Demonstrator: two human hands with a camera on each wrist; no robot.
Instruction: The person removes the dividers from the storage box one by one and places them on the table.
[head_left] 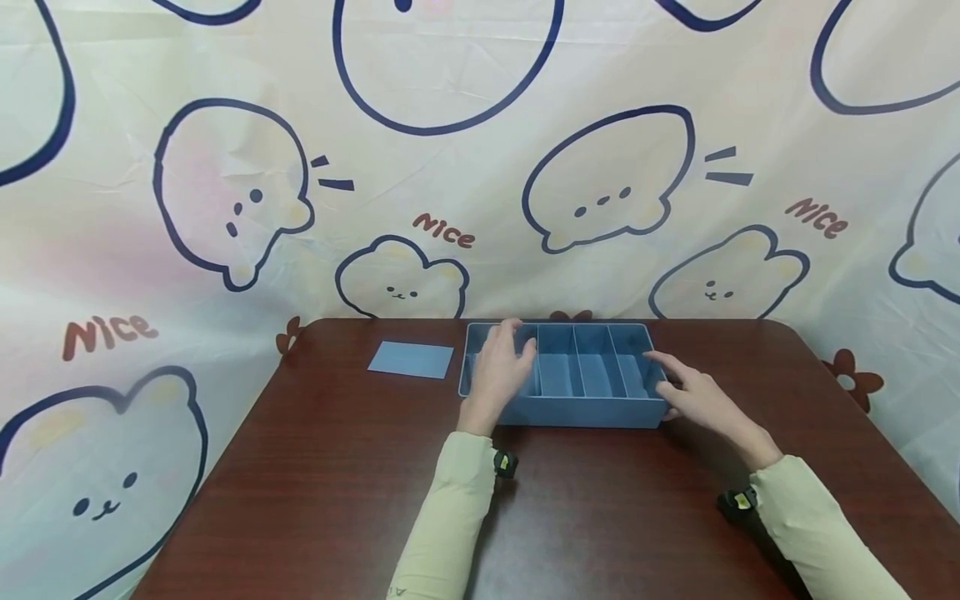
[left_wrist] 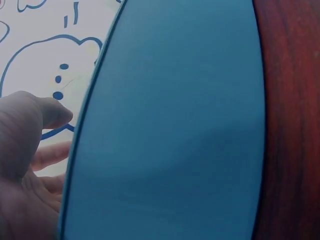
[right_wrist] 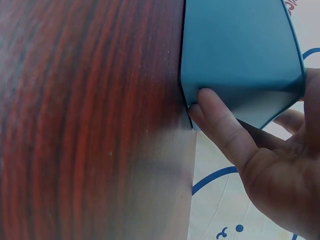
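A blue box (head_left: 577, 412) divided into several compartments stands at the far side of the table. My left hand (head_left: 498, 367) is over its left end with fingers spread and nothing held, hiding part of the compartments there. In the left wrist view, the box's front wall (left_wrist: 170, 110) fills the middle, with the thumb and fingers beyond its rim. My right hand (head_left: 701, 400) is at the right end, the index fingertip at the rim. Two of its nearly straight fingers (right_wrist: 220, 117) touch the low part of the end wall in the right wrist view.
A light blue flat rectangle (head_left: 411, 359) lies on the dark brown table (head_left: 337, 467) left of the box. Behind the table hangs a pale cloth (head_left: 480, 183) printed with cartoon bears.
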